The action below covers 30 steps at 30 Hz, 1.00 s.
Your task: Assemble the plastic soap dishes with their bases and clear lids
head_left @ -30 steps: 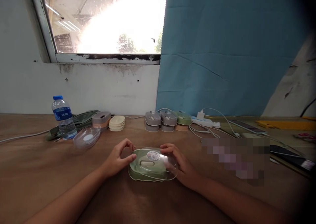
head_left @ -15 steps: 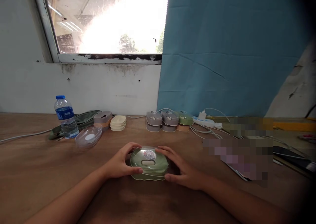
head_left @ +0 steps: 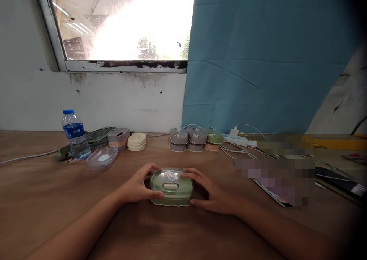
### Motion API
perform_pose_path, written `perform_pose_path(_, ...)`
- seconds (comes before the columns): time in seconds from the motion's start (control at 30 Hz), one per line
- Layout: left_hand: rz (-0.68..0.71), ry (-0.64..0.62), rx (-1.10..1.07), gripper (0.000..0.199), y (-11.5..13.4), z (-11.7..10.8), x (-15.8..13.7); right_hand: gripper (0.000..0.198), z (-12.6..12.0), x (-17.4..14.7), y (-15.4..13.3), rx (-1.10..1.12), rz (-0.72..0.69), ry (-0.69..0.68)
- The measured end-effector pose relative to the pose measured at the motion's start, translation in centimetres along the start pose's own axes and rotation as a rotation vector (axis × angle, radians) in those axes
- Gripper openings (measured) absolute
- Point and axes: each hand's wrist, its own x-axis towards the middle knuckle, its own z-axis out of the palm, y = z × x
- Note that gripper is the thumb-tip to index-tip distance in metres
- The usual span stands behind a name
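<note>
Clear lid (head_left: 171, 181): shifted from overhanging at three o'clock to lying level on the green box (head_left: 172, 202).
Table (head_left: 172, 233): bears the green box, at six o'clock in view.
Left hand (head_left: 140, 185): half-curled, holding the box's nine o'clock end.
Right hand (head_left: 212, 193): half-curled, holding its three o'clock end.

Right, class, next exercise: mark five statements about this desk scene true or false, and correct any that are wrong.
1. The left hand and right hand are on opposite sides of the green box. True.
2. The bottle stands left of the cream stack. True.
3. The bottle's cap is red. False: the cap is blue.
4. The blue curtain hangs right of the window. True.
5. The loose clear cover lies right of the green box. False: the loose clear cover lies left.
</note>
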Motion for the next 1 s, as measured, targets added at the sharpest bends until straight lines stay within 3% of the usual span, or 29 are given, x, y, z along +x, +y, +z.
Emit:
perform_pose_path(0.13, 0.033, 0.088, 0.139, 0.056, -0.8, -0.8, 0.2, 0.060, 0.2, -0.1, 0.2, -0.192, -0.071, 0.074)
perform_pose_path(0.23, 0.002, 0.349, 0.185, 0.047, -1.9, -1.6, 0.5, 0.048, 0.6, 0.2, -0.3, -0.404, -0.183, 0.147)
perform_pose_path(0.33, -0.118, 0.667, 0.117, 0.034, -3.3, -2.4, 1.0, 0.039, 1.6, 1.6, -1.0, -0.592, -0.311, 0.180)
perform_pose_path(0.47, -0.292, 0.908, -0.013, 0.024, -5.0, -3.5, 1.6, 0.037, 3.7, 6.0, -1.4, -0.773, -0.246, 0.225)
perform_pose_path(0.57, -0.348, 0.968, -0.101, 0.018, -5.4, -3.7, 1.8, 0.035, 5.0, 10.4, -0.9, -0.861, -0.085, 0.197)
perform_pose_path(0.77, -0.377, 0.991, -0.186, 0.016, -4.9, -3.5, 1.7, 0.033, 5.4, 17.9, 2.0, -0.846, 0.068, 0.223)
perform_pose_path(0.87, -0.374, 0.990, -0.181, 0.015, -5.0, -3.5, 1.8, 0.034, 5.3, 19.4, 3.4, -0.821, 0.126, 0.225)
perform_pose_path(1.0, -0.363, 0.963, -0.152, 0.016, -5.1, -3.4, 1.8, 0.041, 4.8, 19.0, 4.7, -0.800, 0.140, 0.210)
